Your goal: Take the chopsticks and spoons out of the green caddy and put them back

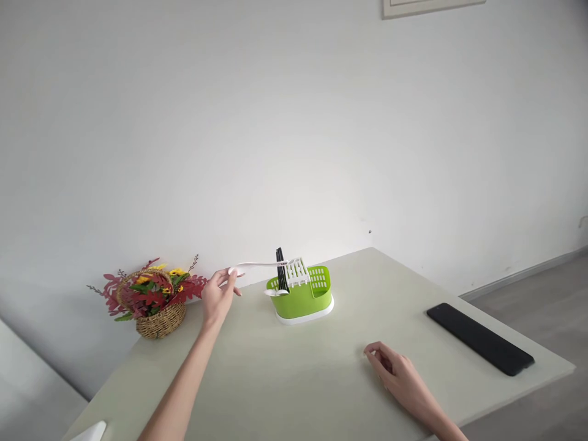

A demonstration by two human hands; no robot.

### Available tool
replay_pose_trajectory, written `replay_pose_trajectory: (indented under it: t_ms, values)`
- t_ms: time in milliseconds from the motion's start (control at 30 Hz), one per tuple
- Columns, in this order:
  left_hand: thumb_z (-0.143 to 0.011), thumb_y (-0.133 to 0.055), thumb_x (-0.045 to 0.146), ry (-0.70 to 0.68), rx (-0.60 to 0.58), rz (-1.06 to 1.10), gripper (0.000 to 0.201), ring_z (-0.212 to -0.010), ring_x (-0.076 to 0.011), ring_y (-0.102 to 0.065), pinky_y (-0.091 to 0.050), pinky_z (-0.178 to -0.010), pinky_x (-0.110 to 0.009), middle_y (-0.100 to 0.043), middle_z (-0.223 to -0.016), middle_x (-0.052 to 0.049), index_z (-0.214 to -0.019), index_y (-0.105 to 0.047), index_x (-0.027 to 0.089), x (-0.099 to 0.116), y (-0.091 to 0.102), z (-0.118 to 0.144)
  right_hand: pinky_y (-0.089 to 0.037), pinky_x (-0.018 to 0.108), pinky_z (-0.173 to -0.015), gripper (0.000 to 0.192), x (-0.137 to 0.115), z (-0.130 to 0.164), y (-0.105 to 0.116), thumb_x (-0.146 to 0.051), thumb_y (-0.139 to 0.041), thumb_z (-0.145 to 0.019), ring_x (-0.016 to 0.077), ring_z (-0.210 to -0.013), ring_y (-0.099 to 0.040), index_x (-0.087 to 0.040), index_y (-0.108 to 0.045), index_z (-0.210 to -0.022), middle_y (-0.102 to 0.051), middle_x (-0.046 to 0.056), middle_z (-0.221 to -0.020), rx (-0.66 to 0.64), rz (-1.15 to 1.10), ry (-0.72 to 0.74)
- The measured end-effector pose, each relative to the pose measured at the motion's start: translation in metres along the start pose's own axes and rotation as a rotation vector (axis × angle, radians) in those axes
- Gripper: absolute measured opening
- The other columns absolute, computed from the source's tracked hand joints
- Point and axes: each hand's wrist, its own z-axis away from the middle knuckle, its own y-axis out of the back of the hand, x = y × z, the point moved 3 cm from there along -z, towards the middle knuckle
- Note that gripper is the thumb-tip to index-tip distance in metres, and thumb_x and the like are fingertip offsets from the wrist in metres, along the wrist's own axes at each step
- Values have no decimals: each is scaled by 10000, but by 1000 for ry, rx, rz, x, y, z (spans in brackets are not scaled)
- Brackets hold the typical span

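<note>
My left hand [219, 294] is closed in a pinch around the left end of a long, thin white utensil [260, 264]. The utensil lies nearly level in the air, its far end overlapping a white slotted piece [298, 272] at the green cutlery holder [301, 306]; whether they touch I cannot tell. Black chopsticks [281, 269] stand upright in the holder's left part. A white spoon [275, 293] shows at its front left rim. My right hand [395, 370] is low over the table, right of the holder, with fingers curled together and nothing visible in them.
On the left stands a wicker basket [160, 321] of artificial flowers [156, 285]. A black flat object [480, 338] lies near the table's right edge. The pale table [275, 380] meets a white wall [294, 122]. A white corner [90, 432] shows at bottom left.
</note>
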Motion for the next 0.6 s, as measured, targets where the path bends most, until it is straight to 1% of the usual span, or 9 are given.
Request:
replay_pose_trajectory:
  t_ms: [67, 167, 267, 467, 600]
  values:
    - [-910, -592, 549, -32, 47, -101, 371, -490, -135, -673, -552, -647, -278, -807, -1025, -78, -982, -669, 193, -5, -1, -6, -360, 266, -586, 421, 0, 0, 0, -604, -407, -963, 157, -591, -425, -251, -634, -940, -412, -49, -638, 1, -4, 8]
    - [-940, -546, 492, -65, 32, -207, 312, -492, -127, -679, -539, -719, -277, -803, -1036, -43, -1001, -672, 213, -16, -9, -9, -364, 261, -575, 405, 0, 0, 0, -597, -433, -955, 151, -577, -431, -251, -641, -930, -424, -52, -632, 13, -14, 13]
    - [-958, -516, 465, -84, -7, -287, 300, -520, -136, -691, -519, -722, -270, -803, -999, -24, -1047, -684, 233, -24, -16, -9, -362, 258, -570, 387, 1, 0, 0, -579, -446, -954, 150, -577, -427, -251, -649, -924, -431, -53, -627, 17, -7, 11]
    - [-970, -515, 411, -79, -75, -443, 255, -633, -175, -721, -454, -671, -254, -779, -751, 32, -1095, -699, 288, -29, -26, -6, -363, 261, -568, 386, 0, 0, 1, -582, -446, -953, 151, -568, -434, -253, -646, -920, -429, -53, -621, 13, -7, 13]
    - [-977, -518, 394, -88, -132, -530, 233, -667, -199, -714, -411, -636, -251, -718, -602, 54, -1108, -694, 318, -32, -34, -2, -365, 262, -572, 400, -2, 1, 1, -597, -433, -953, 153, -569, -437, -256, -639, -916, -428, -52, -620, 14, -8, 5]
